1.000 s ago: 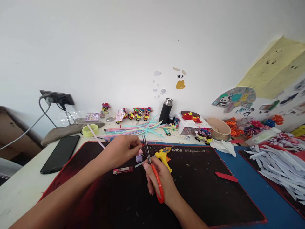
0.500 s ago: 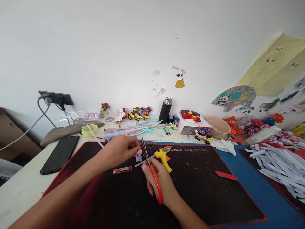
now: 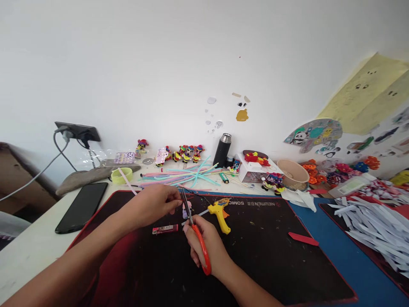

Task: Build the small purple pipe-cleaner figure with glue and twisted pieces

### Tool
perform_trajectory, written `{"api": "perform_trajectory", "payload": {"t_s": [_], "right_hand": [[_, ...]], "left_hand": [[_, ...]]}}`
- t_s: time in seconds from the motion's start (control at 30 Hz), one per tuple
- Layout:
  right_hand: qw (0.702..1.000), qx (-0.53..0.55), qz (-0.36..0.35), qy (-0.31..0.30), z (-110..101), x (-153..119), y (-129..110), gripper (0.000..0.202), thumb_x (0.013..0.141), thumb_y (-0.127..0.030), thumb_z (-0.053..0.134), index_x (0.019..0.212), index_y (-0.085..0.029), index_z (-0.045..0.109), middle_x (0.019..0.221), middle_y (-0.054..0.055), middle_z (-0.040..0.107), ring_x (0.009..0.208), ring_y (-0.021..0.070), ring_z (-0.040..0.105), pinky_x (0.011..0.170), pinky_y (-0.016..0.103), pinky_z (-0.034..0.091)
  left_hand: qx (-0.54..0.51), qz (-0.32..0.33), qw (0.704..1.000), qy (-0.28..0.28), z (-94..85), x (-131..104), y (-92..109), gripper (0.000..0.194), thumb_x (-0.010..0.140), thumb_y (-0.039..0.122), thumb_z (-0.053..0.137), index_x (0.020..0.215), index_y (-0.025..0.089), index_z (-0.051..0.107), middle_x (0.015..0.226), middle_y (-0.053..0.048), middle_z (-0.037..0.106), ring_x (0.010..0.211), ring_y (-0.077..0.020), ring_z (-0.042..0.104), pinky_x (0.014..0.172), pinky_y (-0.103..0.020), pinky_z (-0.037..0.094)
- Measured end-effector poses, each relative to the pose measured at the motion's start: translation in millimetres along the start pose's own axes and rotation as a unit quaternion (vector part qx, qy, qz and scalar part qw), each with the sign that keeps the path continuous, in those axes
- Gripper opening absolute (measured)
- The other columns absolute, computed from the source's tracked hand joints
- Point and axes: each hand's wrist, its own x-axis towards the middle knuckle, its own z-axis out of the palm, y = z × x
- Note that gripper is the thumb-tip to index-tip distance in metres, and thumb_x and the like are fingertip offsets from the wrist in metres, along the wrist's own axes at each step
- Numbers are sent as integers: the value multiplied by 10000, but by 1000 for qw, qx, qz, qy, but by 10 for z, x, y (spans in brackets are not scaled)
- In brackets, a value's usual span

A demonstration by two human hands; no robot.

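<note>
My right hand (image 3: 206,243) grips scissors (image 3: 203,251) with orange-red handles, blades pointing away from me. Beside the blade tips, my left hand (image 3: 159,202) is closed in a pinch; whatever is between its fingertips is too small to make out. A small pink and lilac figure (image 3: 185,212) sits on the black mat (image 3: 255,251) behind the blades, partly hidden by them. To the right of the blades lies a yellow glue gun (image 3: 220,213) with a glue stick in its back end. A red lighter (image 3: 165,229) lies below my left hand.
Behind the mat are pastel pipe cleaners (image 3: 179,177), several colourful dolls (image 3: 188,154) and a black thermos (image 3: 223,150). A phone (image 3: 82,207) and a yellow-green tape roll (image 3: 122,175) lie left. White paper strips (image 3: 370,230) are heaped at right, past a red strip (image 3: 303,238).
My right hand has moved the scissors left, bringing the blades close to my left fingertips and in front of the figure. My left hand has shifted slightly left and stays pinched.
</note>
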Motion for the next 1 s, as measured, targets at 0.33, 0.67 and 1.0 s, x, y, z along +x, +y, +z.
{"api": "perform_trajectory", "payload": {"t_s": [0.33, 0.67, 1.0], "right_hand": [[998, -4, 43, -34, 134, 24, -54, 402, 889, -608, 635, 893, -230, 499, 523, -129, 407, 280, 56, 352, 258, 159, 279], [993, 61, 64, -76, 198, 40, -31, 329, 874, -527, 634, 917, -232, 495, 543, -129, 434, 290, 50, 325, 282, 161, 297], [975, 145, 143, -83, 219, 29, -27, 255, 800, -412, 656, 942, -238, 533, 552, -117, 446, 341, 50, 323, 332, 152, 284]], "left_hand": [[-12, -16, 1000, 7, 83, -158, -196, 274, 946, 411, 513, 805, 234, 668, 718, 9, 772, 657, -197, 691, 595, -277, 403], [13, -9, 1000, 18, 90, -189, -251, 263, 939, 370, 503, 776, 218, 641, 710, -9, 747, 641, -187, 642, 585, -277, 364], [83, 2, 997, -11, 141, -66, -290, 171, 885, 254, 528, 766, 222, 646, 706, -12, 728, 630, -191, 625, 574, -281, 325]]}}
